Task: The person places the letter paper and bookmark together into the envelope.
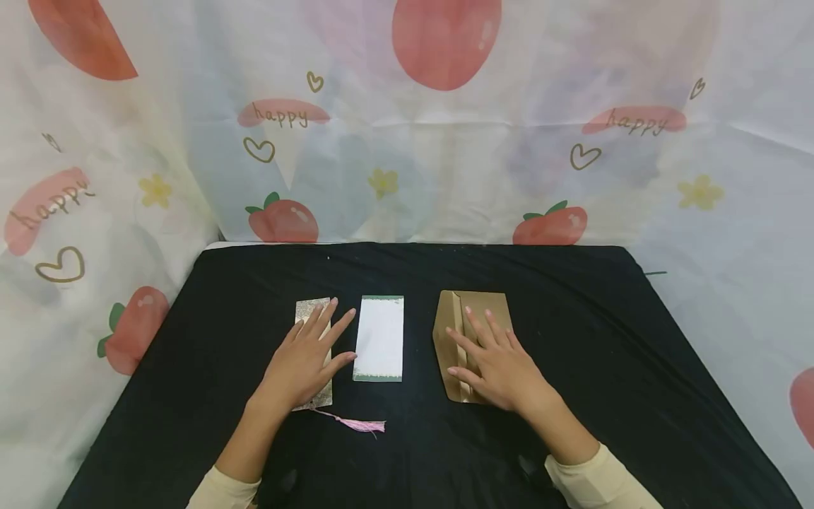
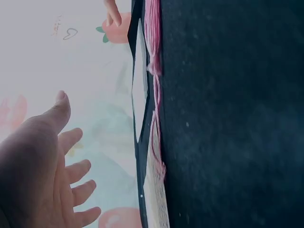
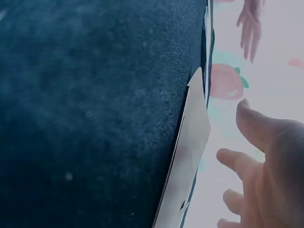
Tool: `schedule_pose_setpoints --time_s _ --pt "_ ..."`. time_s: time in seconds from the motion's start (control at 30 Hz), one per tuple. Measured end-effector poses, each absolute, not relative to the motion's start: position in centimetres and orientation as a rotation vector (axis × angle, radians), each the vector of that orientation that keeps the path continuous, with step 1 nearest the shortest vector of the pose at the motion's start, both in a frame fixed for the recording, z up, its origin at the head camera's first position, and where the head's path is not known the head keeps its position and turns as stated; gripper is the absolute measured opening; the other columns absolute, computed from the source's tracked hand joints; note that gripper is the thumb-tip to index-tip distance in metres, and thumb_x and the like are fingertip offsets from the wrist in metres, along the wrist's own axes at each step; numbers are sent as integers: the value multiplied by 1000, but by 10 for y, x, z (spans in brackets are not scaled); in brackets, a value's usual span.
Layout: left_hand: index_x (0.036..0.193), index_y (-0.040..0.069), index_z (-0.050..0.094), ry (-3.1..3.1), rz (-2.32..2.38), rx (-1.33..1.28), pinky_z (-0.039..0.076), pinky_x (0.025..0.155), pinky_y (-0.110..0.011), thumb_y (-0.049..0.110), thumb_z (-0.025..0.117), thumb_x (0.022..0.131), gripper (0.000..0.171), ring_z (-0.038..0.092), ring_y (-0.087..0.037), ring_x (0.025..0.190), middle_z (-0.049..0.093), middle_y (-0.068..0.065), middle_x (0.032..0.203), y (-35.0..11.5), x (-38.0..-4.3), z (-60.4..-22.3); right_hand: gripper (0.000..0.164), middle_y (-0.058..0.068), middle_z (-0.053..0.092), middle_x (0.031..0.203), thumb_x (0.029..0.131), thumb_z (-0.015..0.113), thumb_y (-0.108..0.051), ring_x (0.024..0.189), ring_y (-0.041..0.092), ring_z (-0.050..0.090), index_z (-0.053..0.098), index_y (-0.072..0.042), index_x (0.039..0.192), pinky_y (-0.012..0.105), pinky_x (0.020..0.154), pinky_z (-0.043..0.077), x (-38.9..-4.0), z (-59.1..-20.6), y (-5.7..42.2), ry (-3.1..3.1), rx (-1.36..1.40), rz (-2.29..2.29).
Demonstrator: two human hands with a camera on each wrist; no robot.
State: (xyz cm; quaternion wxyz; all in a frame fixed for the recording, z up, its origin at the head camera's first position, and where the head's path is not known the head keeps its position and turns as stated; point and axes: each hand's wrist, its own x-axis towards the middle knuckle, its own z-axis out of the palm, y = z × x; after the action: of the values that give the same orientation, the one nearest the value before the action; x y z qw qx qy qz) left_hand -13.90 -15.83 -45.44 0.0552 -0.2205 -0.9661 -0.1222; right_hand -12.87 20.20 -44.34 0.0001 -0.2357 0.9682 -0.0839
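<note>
Left hand (image 1: 305, 364) hovers spread over the bookmark (image 1: 324, 392), right hand (image 1: 499, 367) same over the envelope (image 1: 449, 353), neither gripping anything. The card (image 1: 379, 339) sits between, nearer the left, long axis pointing away.

Card (image 1: 379, 338) between bookmark (image 1: 323, 394) and envelope (image 1: 449, 352)

Bookmark (image 1: 306, 311) and envelope (image 1: 450, 351) partly hidden

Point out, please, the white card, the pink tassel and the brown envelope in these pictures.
White card (image 1: 379, 339): head view, middle of its white face.
Pink tassel (image 2: 152, 35): left wrist view, its loose threads.
Brown envelope (image 1: 451, 352): head view, the folded strip along its left side.
</note>
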Motion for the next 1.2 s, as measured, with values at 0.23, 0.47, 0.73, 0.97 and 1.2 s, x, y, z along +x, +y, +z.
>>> schedule_pose_setpoints --time_s 0.23,0.47,0.73,0.97,1.2 --pt "164 20 32 -2936 -386 -736 23 118 -59 54 56 103 74 23 -37 153 23 -14 168 -148 -146 -450 69 18 21 169 101 54 -60 152 47 15 47 -20 158 71 110 27 -134 -441 201 3023 -699 -267" --pt "163 19 35 -2960 -406 -800 22 119 -59 54 54 104 72 20 -35 154 23 -14 169 -136 -149 -445 72 16 15 170 100 54 -63 153 47 10 42 -24 160 71 112 23 -140 -448 202 2972 -638 -243" --pt "163 19 35 -2971 -393 -893 23 119 -58 53 51 105 69 18 -31 155 23 -11 169 -117 -151 -444 72 19 19 169 100 58 -60 152 49 13 44 -21 159 73 110 26 -134 -437 204 2940 -590 -238" --pt "163 19 36 -2997 -337 -937 23 119 -55 53 49 106 68 21 -28 154 24 -8 169 -107 -152 -450 73 20 18 169 100 58 -60 152 50 13 43 -20 159 72 109 28 -136 -434 204 2923 -594 -223" --pt "160 17 41 -2955 -357 -1050 26 119 -54 52 51 106 65 24 -29 153 27 -10 168 -78 -155 -454 70 19 19 169 100 62 -54 152 50 13 44 -20 159 72 108 29 -136 -430 201 2908 -556 -196"
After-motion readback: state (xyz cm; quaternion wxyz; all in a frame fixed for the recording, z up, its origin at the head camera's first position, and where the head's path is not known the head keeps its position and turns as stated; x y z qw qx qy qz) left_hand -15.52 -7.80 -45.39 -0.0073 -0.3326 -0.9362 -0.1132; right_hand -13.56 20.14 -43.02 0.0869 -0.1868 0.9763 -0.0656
